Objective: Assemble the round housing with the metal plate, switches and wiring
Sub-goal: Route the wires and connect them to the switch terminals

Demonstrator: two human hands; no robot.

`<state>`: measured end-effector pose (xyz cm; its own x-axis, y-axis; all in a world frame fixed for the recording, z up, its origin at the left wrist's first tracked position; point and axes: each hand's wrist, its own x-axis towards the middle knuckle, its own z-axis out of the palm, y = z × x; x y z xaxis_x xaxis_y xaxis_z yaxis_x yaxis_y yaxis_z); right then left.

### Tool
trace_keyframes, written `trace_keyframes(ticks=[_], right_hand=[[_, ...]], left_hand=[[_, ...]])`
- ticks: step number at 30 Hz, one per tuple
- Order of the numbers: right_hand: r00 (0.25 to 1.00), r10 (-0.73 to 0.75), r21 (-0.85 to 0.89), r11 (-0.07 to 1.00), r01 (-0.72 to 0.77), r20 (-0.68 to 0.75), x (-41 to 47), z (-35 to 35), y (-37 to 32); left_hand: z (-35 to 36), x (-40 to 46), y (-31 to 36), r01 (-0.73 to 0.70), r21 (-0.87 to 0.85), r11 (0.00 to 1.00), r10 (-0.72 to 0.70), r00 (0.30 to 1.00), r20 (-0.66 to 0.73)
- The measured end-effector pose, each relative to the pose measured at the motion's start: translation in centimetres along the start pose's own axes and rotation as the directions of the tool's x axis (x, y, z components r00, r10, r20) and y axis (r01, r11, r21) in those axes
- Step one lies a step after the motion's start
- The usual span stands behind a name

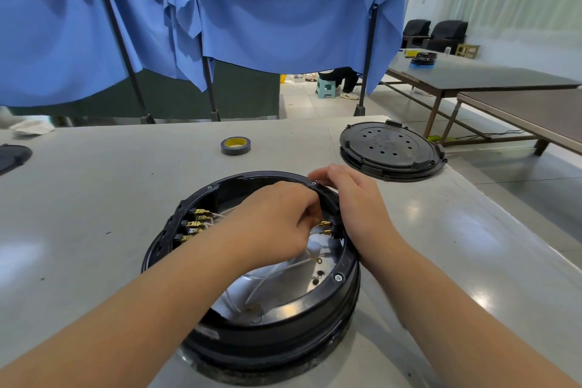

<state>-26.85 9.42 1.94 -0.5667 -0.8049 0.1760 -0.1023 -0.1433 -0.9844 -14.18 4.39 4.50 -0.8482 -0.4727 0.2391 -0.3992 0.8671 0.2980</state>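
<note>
round housing (pixel 195 224) under both hands

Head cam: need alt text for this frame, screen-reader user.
A person's left hand reaches inside an open round black housing on a grey table, pinching at brass terminals on its right wall, while the right hand rests on the rim. A black vented cover and a tape roll lie behind.

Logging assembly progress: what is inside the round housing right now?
Inside the round housing: a shiny metal plate, white wires, and brass terminals along the left wall. The left hand covers the middle.
</note>
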Motion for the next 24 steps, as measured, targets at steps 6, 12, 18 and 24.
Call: trace_keyframes(ticks=[6, 12, 18, 24], right_hand=[[1.0, -0.002, 0.017, 1.0, 0.002, -0.001, 0.03, 0.07, -0.09], [1.0, 0.007, 0.026, 1.0, -0.006, -0.007, -0.15, 0.08, -0.04], [1.0, -0.009, 0.024, 1.0, 0.01, -0.005, 0.04, 0.11, 0.0], [1.0, -0.026, 0.02, 0.999, 0.026, 0.003, 0.08, 0.05, 0.25]], left_hand=[[0.07, -0.09, 0.25, -0.05, 0.117, 0.992, 0.054, 0.998, -0.03], [0.09, -0.05, 0.27, -0.008, 0.078, 0.997, 0.008, 1.0, 0.0], [0.03, -0.15, 0.48, -0.039, 0.147, 0.988, 0.042, 0.999, -0.015], [0.14, -0.1, 0.49, -0.015, 0.107, 0.994, 0.016, 1.0, -0.013]])
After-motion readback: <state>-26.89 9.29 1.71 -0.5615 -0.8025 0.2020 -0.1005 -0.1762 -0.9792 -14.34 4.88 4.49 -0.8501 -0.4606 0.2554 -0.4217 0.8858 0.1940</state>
